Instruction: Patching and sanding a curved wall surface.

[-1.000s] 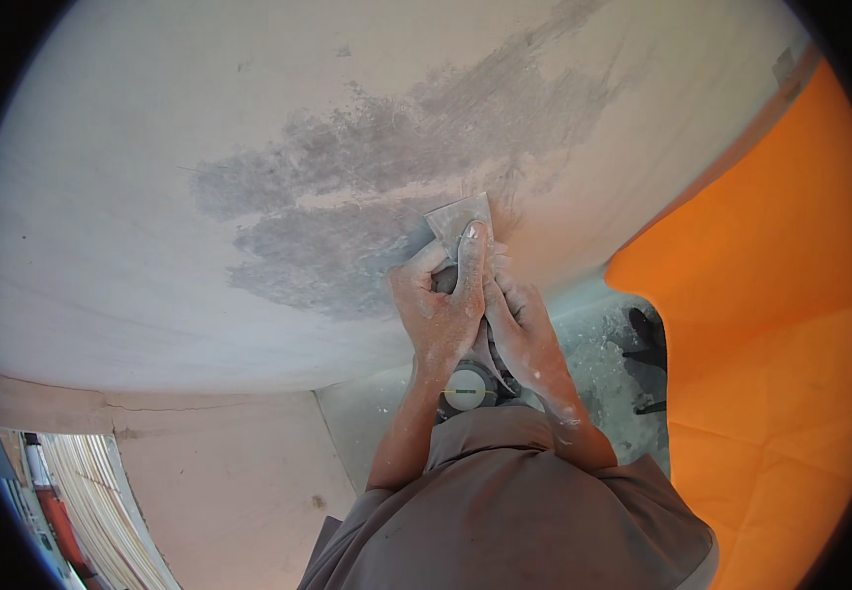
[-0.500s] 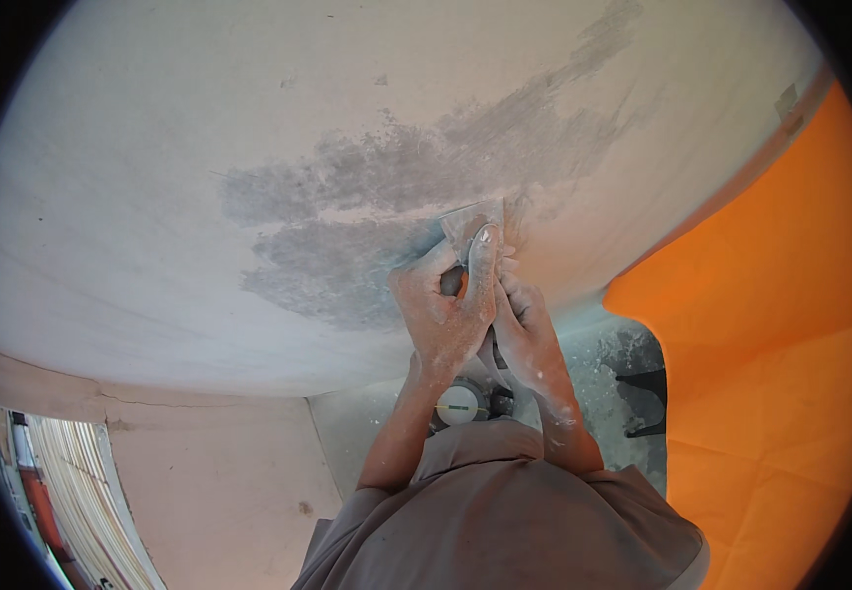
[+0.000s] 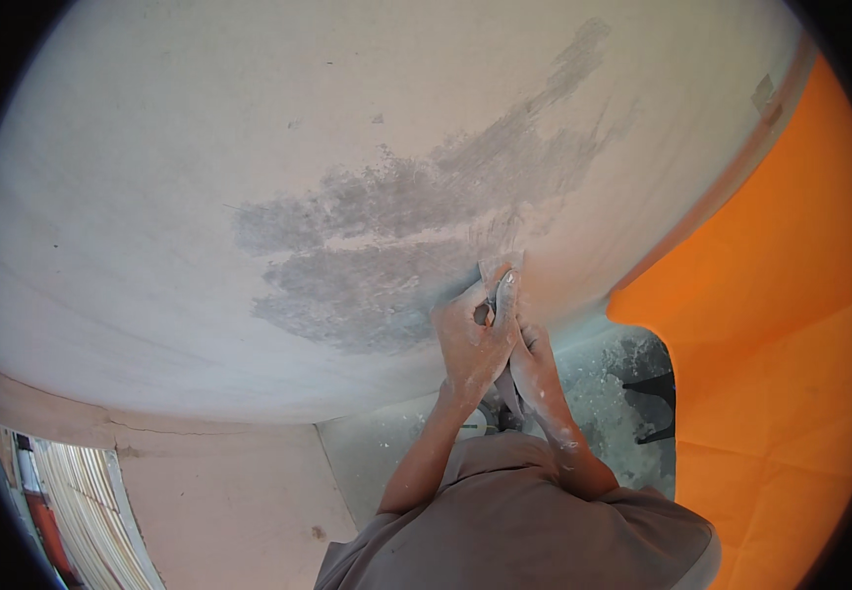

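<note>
Both of my hands are together low on a large pale curved surface (image 3: 180, 305). My left hand (image 3: 473, 339), dusted white, is closed round a flat, flared putty knife (image 3: 500, 267), with a finger lying along its blade. The blade's wide edge meets the pale surface beside a rough grey patch (image 3: 357, 285). Just below and to the right, my right hand (image 3: 536, 369) is closed against the left; whatever its fingers grip is mostly hidden, seemingly the lower part of the same tool. Grey streaks (image 3: 524, 147) run up and right from the patch.
An orange sheet (image 3: 770, 374) hangs along the right side. Below the hands is a speckled grey floor (image 3: 603, 383) with a dark object (image 3: 652, 403) on it. A pinkish panel (image 3: 229, 482) and a stack of pale strips (image 3: 77, 501) are at lower left.
Both hands and the putty knife have moved down and slightly right in the picture, drawing the blade lower. The grey patch also sits a little lower in view.
</note>
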A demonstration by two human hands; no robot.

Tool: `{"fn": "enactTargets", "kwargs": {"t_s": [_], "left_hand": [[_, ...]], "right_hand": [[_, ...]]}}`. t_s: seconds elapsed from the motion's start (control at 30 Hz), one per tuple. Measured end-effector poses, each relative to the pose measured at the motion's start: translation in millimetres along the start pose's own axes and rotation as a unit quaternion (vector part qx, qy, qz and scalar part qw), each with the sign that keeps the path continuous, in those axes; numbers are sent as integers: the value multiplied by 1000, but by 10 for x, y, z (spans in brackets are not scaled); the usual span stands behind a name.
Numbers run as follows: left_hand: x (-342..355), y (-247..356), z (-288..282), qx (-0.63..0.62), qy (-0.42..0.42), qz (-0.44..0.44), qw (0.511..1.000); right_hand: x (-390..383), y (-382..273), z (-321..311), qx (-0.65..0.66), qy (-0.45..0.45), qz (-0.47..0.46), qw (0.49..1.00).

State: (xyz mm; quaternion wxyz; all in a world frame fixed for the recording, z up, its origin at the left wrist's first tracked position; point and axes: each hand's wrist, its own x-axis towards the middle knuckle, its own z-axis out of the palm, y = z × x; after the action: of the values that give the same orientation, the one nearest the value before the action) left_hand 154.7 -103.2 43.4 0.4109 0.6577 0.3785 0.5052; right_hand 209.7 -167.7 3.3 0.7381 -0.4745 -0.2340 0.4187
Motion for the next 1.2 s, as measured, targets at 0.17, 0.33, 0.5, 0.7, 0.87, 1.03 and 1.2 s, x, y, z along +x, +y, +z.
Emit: {"fn": "enactTargets", "kwargs": {"t_s": [0.17, 0.33, 0.5, 0.7, 0.87, 1.03, 1.2], "left_hand": [[190, 266, -8, -27, -14, 36, 999], [52, 6, 66, -14, -16, -7, 1000], [138, 191, 45, 1, -53, -11, 999], [-18, -79, 184, -30, -25, -21, 999], [-1, 24, 154, -2, -60, -43, 997], [-204, -333, 273, -47, -22, -63, 997], [-240, -319, 235, 8, -39, -119, 992]], "right_hand": [[40, -334, 54, 20, -81, 21, 996], [25, -152, -102, -38, -39, 39, 998], [42, -295, -103, -37, -70, 53, 995], [58, 65, -259, -141, -11, -46, 989], [68, 5, -325, -135, -40, 9, 990], [19, 297, -445, -156, -20, 19, 987], [-22, 256, -503, -188, -19, 99, 977]]}}
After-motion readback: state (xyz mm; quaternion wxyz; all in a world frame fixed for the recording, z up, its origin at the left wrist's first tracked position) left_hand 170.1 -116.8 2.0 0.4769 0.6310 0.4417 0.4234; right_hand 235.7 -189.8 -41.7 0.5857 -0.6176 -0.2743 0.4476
